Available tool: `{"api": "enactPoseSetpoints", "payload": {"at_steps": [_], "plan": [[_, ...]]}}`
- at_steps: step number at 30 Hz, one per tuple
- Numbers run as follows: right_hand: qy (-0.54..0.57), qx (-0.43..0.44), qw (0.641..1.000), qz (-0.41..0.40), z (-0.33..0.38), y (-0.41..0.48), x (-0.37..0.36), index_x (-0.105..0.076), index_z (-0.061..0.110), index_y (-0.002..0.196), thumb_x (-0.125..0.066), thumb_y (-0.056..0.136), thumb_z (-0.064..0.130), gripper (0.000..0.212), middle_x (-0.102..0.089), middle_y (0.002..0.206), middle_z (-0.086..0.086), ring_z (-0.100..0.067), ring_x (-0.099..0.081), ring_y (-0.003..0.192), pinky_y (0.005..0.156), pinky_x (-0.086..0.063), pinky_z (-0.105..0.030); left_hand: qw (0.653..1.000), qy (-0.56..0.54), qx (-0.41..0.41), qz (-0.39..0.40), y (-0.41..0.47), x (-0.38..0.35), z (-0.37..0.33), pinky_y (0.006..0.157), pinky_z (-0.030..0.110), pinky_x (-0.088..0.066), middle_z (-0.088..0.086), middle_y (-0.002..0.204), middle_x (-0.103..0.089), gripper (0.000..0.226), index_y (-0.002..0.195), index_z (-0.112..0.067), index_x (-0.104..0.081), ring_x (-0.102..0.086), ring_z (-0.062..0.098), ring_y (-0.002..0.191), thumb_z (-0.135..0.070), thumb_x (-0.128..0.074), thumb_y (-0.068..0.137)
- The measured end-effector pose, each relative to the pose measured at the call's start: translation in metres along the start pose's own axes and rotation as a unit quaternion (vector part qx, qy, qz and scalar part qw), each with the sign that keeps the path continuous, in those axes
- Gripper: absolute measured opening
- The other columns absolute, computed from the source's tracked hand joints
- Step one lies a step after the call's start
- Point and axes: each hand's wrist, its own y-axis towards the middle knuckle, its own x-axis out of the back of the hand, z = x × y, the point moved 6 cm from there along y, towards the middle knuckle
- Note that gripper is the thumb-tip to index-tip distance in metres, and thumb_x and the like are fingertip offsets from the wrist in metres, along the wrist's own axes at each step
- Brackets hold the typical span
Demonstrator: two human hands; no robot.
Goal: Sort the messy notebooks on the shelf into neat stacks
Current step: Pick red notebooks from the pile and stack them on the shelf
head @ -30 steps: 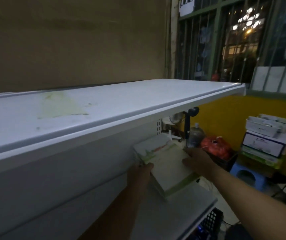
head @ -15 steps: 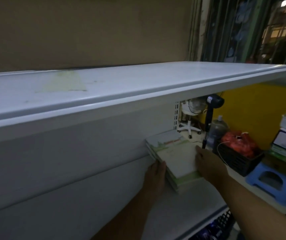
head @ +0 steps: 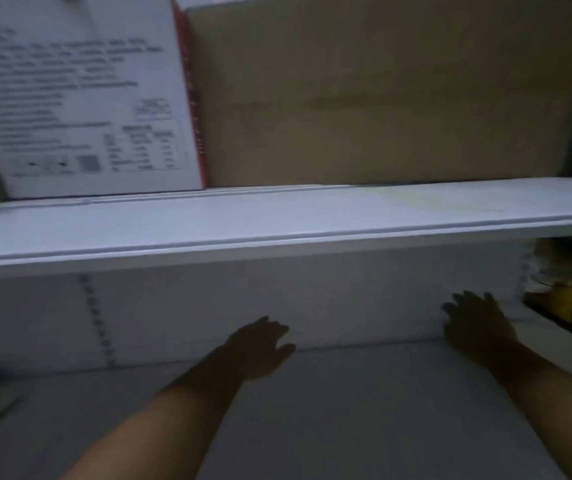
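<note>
- The upper shelf's (head: 277, 220) front edge runs across above both your hands; your headroom is the gap between it and the lower shelf (head: 364, 410)
- The white back panel (head: 347, 299) closes that gap just past your fingertips, and a slotted upright (head: 97, 320) stands in it well to your left
- The lower shelf spreads wide under both forearms, its board showing between them
- On the upper shelf a white printed box (head: 83, 98) stands touching a cardboard box (head: 381, 91)
- Your left hand (head: 260, 344) hovers near the back panel, fingers loosely spread, holding nothing
- Your right hand (head: 478, 327) is well apart from it, fingers fanned wide, holding nothing
- With this blur you cannot tell where the notebooks lie; a pale flat shape (head: 541, 327) just right of your right hand might be them
</note>
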Motion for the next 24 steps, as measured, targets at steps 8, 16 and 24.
{"api": "enactPoseSetpoints", "payload": {"at_steps": [8,16,24], "plan": [[0.1,0.379,0.913,0.113,0.394,-0.148,0.02,-0.008,0.019,0.151,-0.033,0.1,0.031,0.058,0.002,0.159,-0.008,-0.021,-0.001,0.147,0.118,-0.007,-0.029,0.968,0.06,0.239,-0.041,-0.254,0.051,0.261,0.12,0.035,-0.009,0.001,0.16,-0.005,0.063,0.152,-0.022,-0.013,-0.002,0.018,0.148,-0.053,-0.025,0.098],[0.159,0.563,0.806,0.095,0.644,-0.313,0.097,-0.038,0.016,0.14,-0.048,0.092,0.029,0.051,-0.035,0.147,-0.011,-0.029,-0.037,0.133,0.109,-0.033,-0.033,0.907,0.019,0.419,-0.036,-0.48,0.039,0.401,0.119,0.041,-0.006,-0.001,0.16,-0.004,0.066,0.152,-0.024,-0.012,0.001,0.018,0.148,-0.056,-0.027,0.096],[0.102,0.595,0.791,0.1,0.761,-0.35,0.089,-0.041,0.017,0.135,-0.049,0.087,0.026,0.05,-0.035,0.146,-0.013,-0.031,-0.039,0.13,0.106,-0.038,-0.036,0.893,-0.045,0.438,-0.096,-0.544,0.027,0.466,0.12,0.039,-0.008,-0.004,0.16,-0.005,0.062,0.151,-0.025,-0.018,0.002,0.014,0.147,-0.051,-0.034,0.096]]}}
